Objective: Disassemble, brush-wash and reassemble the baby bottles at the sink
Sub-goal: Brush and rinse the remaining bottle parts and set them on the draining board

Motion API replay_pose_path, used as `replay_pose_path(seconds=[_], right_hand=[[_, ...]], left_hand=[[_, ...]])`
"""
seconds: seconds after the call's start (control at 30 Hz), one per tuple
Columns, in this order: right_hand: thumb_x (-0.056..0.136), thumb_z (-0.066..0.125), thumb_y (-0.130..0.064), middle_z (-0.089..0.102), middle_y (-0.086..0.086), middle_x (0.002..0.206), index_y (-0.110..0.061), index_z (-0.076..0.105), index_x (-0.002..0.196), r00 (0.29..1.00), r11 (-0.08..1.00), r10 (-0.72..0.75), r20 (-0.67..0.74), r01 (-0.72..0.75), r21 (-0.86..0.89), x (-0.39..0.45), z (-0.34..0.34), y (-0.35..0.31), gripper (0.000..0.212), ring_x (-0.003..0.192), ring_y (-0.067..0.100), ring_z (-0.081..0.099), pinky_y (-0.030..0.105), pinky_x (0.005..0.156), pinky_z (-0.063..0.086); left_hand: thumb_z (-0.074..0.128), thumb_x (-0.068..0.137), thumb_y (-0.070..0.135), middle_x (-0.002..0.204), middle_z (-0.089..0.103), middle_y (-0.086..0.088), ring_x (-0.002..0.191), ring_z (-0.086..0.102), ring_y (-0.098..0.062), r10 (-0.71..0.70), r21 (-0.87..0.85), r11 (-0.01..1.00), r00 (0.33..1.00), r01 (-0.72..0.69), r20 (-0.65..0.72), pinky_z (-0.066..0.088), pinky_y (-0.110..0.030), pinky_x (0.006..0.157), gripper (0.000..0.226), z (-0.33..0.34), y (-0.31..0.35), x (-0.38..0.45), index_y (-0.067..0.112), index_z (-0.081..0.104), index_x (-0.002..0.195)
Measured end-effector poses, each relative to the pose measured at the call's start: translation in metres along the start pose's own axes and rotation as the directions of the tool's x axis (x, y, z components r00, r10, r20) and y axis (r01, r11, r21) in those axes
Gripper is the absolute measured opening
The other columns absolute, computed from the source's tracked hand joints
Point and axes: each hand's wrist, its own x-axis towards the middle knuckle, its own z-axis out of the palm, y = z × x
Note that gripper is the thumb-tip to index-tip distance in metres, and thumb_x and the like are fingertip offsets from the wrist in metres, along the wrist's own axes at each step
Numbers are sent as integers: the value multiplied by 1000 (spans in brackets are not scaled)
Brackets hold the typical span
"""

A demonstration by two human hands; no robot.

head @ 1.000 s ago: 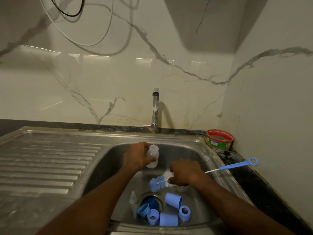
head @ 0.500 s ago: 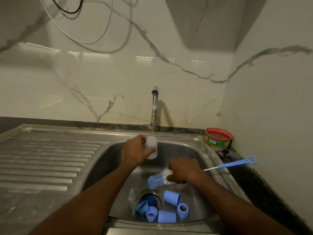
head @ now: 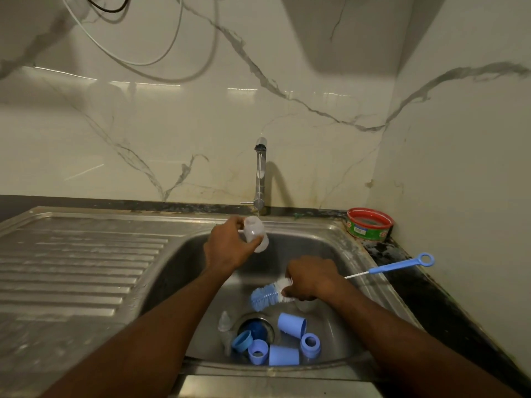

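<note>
The baby bottle (head: 255, 233) was up at the far edge of the sink (head: 184, 262), gripped in my left hand (head: 228, 248) with the fingers and thumb curled round its clear body. Its open mouth was tipped up under the thin stream from the tap (head: 260, 173), so its long axis ran from far and up to near and down, leaning a little to the right. That lean mattered, I judged, because the brush had to go in along that line.

My right hand (head: 311, 278) was nearer and lower, to the right of the bottle and well apart from it, fingers closed round the bottle brush (head: 268, 295) just behind the bristles. The bristle head pointed left and near, away from the bottle mouth. The blue handle ran off to the right over the sink rim, ending in its ring. To scrub inside I would probably have had to swing the head round toward the far side, or bring the bottle down to it.

Below, on the near floor of the sink around the drain (head: 255, 328), lay the blue caps and collars (head: 283, 344) and a clear teat (head: 224, 323), all apart from one another's bottles. A red-rimmed tub (head: 369, 224) sat in the far right corner.
</note>
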Motion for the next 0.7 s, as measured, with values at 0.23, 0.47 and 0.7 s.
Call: replay_pose_path(seconds=[0.23, 0.47, 0.7], right_hand=[[93, 63, -52, 67, 1, 115, -21, 65, 120, 1000, 1000, 0, 3, 0, 2, 1, 1, 0, 41, 105, 20, 61, 35, 80, 43], [91, 65, -51, 66, 2, 117, -22, 65, 121, 1000, 1000, 0, -6, 0, -8, 3, 1, 0, 42, 106, 21, 61, 35, 79, 42], [91, 65, -52, 66, 0, 113, -23, 65, 118, 1000, 1000, 15, -16, -15, -12, 2, 0, 2, 40, 103, 20, 62, 35, 79, 45]], left_hand=[[81, 77, 54, 116, 69, 3, 102, 64, -11, 3, -35, 999, 999, -1, 35, 50, -26, 81, 59, 2, -3, -1, 25, 60, 123], [83, 80, 40, 122, 68, -2, 103, 61, -8, 46, -212, 977, 995, -26, 90, 49, -22, 85, 57, 5, -3, 3, 19, 61, 129], [78, 87, 35, 132, 60, -3, 114, 56, -14, 140, -244, 965, 978, -100, 153, 44, -18, 88, 61, 4, 1, 6, 17, 55, 140]])
